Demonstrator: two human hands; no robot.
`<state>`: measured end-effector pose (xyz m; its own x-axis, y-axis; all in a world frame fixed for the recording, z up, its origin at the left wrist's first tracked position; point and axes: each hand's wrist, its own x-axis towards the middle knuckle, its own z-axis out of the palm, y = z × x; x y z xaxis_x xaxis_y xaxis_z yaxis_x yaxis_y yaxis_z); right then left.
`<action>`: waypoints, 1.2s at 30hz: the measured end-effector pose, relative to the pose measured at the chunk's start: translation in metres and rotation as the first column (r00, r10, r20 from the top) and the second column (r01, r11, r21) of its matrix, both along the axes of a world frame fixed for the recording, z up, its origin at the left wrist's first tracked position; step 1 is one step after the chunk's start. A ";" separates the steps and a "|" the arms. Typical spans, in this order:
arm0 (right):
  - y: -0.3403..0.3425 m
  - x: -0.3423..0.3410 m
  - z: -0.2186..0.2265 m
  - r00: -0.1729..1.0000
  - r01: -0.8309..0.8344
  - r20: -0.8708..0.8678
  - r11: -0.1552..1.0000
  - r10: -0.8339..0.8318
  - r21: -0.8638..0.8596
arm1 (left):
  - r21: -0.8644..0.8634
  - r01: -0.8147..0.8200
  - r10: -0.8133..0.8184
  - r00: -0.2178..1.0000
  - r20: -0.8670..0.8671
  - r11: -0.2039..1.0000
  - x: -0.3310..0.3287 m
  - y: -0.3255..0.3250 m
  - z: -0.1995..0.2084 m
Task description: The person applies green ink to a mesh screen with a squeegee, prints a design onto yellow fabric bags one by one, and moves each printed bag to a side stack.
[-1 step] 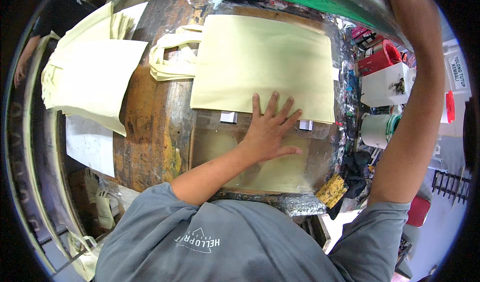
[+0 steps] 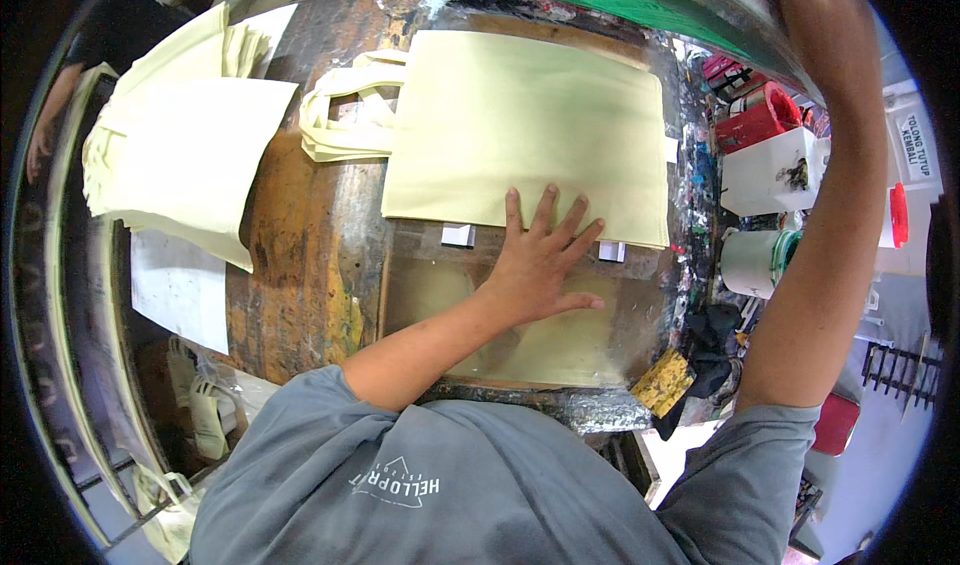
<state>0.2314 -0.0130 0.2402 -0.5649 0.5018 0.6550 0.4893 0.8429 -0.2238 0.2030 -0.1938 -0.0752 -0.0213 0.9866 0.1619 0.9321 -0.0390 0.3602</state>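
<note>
A pale yellow fabric tote bag (image 2: pixel 530 125) lies flat on the worn board, its handles (image 2: pixel 350 115) stretched out to the left. My left hand (image 2: pixel 548 255) is open, palm down, with spread fingertips on the bag's near edge. Two small white tabs (image 2: pixel 458 235) show just below that edge. At the upper right, my raised right hand (image 2: pixel 815 5) is closed on the side of a tilted screen-printing frame (image 2: pixel 745 5) with green mesh (image 2: pixel 610 0). The picture's upper edge cuts off part of that hand's fingers.
On the left a pile of pale yellow bags (image 2: pixel 180 145) lies over a white sheet (image 2: pixel 180 290). A red container (image 2: pixel 760 115), a white tub (image 2: pixel 770 170) and a green-rimmed pail (image 2: pixel 755 262) stand at the right. A stained yellow sponge (image 2: pixel 662 383) sits at the table's near right corner.
</note>
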 end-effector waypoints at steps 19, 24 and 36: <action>0.016 0.029 0.018 0.986 0.049 0.157 0.996 -0.061 0.075 | 0.083 -0.138 0.142 0.989 -0.044 0.987 -0.010 0.001 0.044; 0.006 0.051 -0.043 0.947 -0.039 0.321 0.993 0.000 0.113 | 0.181 -0.498 -0.107 0.173 0.979 0.848 -0.121 -0.038 0.165; -0.016 0.089 -0.151 0.854 -0.045 0.499 0.976 0.147 -0.211 | 0.127 -0.586 0.451 0.728 0.516 0.800 -0.095 -0.108 -0.015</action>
<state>0.3207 -0.0294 0.0887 -0.8443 0.5106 0.1628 0.4962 0.8595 -0.1224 0.1080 -0.3014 -0.0906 -0.6511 0.7162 0.2515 0.5737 0.2474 0.7808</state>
